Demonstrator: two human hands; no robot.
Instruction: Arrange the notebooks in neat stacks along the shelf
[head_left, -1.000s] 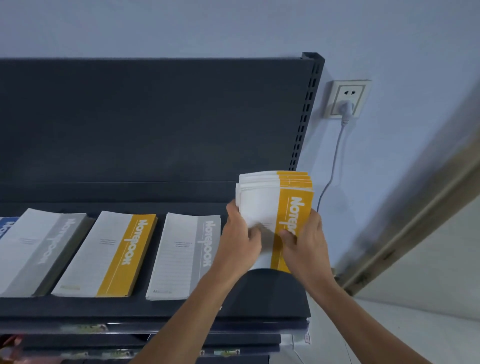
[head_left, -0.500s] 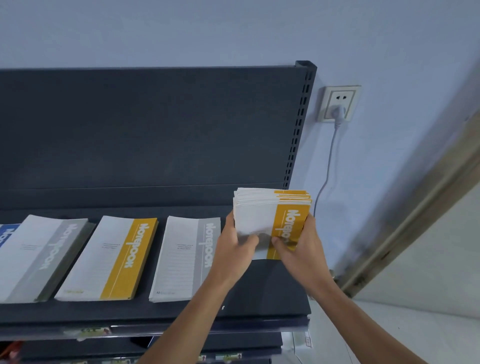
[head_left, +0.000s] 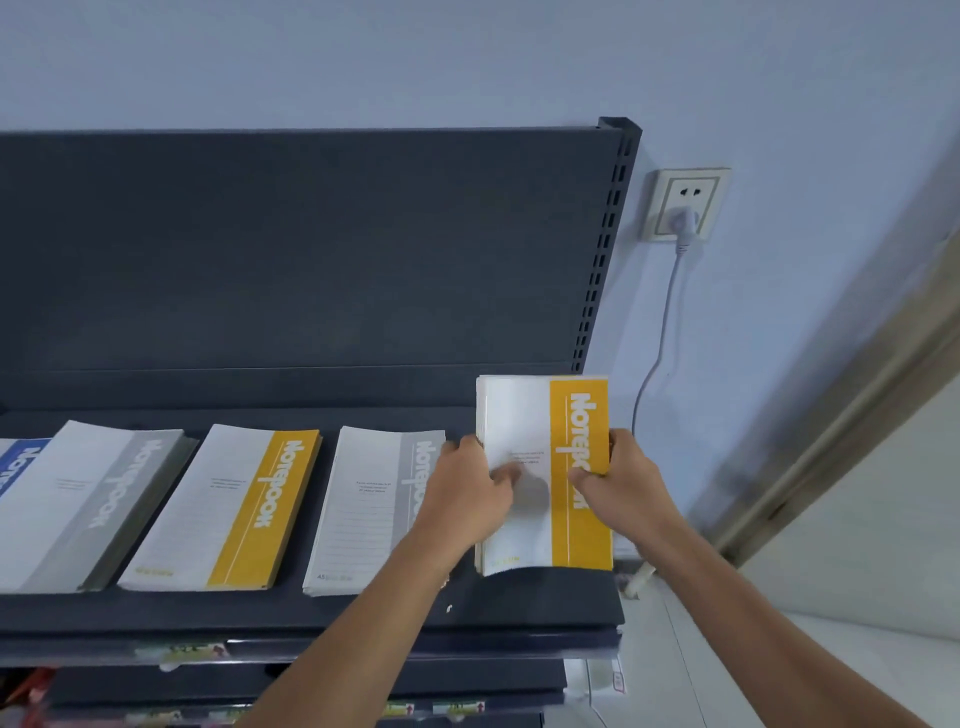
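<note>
A stack of white-and-yellow notebooks (head_left: 524, 415) lies at the right end of the dark shelf (head_left: 363, 608). My left hand (head_left: 467, 493) grips its left edge with the thumb on the cover. My right hand (head_left: 618, 483) grips its right edge, thumb on the yellow band. To the left lie three other stacks in a row: a white-and-grey one (head_left: 363, 509), a white-and-yellow one (head_left: 223, 509) and a white-and-grey one (head_left: 78, 504). A blue notebook (head_left: 15, 462) shows at the far left edge.
The shelf's dark back panel (head_left: 311, 249) rises behind the stacks, with a perforated upright (head_left: 605, 249) at its right end. A wall socket (head_left: 683, 205) with a plugged cable sits on the wall to the right. Lower shelves (head_left: 311, 675) with price tags lie below.
Both hands have lowered the yellow stack from upright and tilted down onto the shelf; it now lies flat beside the grey stack, with the edges squared.
</note>
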